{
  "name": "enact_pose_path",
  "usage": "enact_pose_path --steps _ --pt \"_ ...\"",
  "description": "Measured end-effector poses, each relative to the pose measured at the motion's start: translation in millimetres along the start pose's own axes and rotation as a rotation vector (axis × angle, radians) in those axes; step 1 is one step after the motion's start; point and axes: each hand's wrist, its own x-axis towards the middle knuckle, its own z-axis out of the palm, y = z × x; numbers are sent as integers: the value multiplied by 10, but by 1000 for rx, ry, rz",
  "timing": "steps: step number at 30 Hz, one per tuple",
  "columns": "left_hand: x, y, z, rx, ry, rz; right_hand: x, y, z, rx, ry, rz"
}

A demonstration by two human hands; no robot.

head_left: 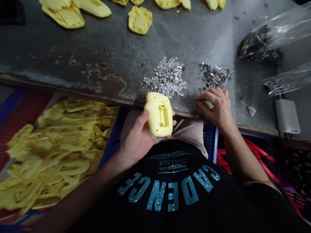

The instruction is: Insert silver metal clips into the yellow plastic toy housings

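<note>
Over the table's front edge, the fingers of the left hand (137, 137) curl under a yellow shell (159, 114), gripping it against the palm, with the thumb (145, 118) pressed on its near side. The shell sits in that hand just off the edge, with a narrow slotted recess (164, 116) facing up. It looks light and fairly stiff, perhaps moulded plastic or firm foam, though its matt skin may give slightly. Its broad rounded sides seem the best place to hold, leaving the recess free.

The right hand (215, 108) rests at the edge with its fingers (206, 97) curled and drawn together. A pale bit (209, 104) shows beneath them, but I cannot tell whether they pinch it.

Just beyond lie a silver heap (166, 77) of small flakes and a darker heap (215, 76). Farther up the stained table (73, 43) are more yellow shells (140, 20), with plastic bags (262, 42) and a white box (288, 116) to the right. Below the edge on the left, a crate (113, 139) holds a mass of yellow pieces (55, 152).
</note>
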Motion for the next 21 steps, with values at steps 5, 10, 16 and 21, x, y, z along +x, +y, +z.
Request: enact_pose_path --steps 5,10,16,21 --pt "-90 236 -63 128 41 231 -182 -5 -89 75 100 65" --pt "-136 380 -167 191 76 326 -195 -58 -103 106 110 28" --pt "-149 307 -152 157 107 301 166 7 -111 100 113 -22" --pt "-130 246 -231 132 95 228 724 232 12 16 74 34"
